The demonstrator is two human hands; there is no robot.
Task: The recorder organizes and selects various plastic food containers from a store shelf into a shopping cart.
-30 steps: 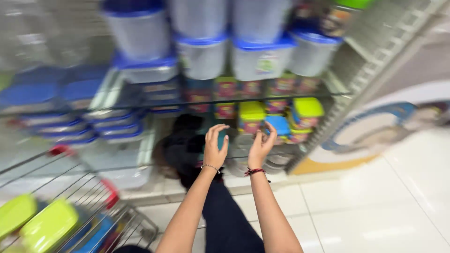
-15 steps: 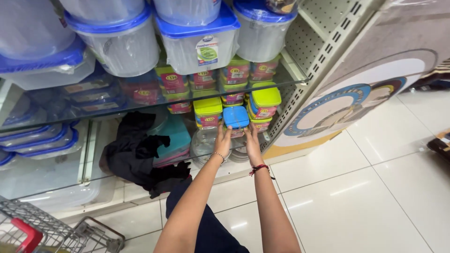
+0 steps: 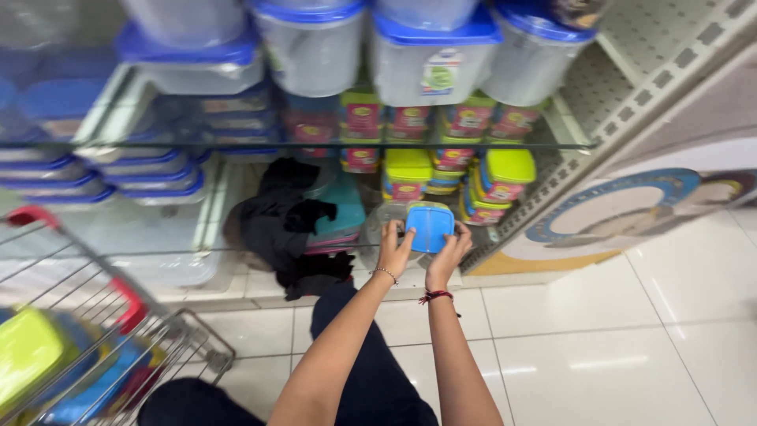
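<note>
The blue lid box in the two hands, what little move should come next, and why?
Probably draw the blue-lidded box back toward the body, clear of the low shelf. Both the left hand and right hand already grip its sides, and yellow-lidded boxes crowd just behind it.

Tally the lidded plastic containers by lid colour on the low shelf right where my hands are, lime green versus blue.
Lime-green-lidded plastic containers: 2
Blue-lidded plastic container, held by both hands: 1
Total: 3
</note>
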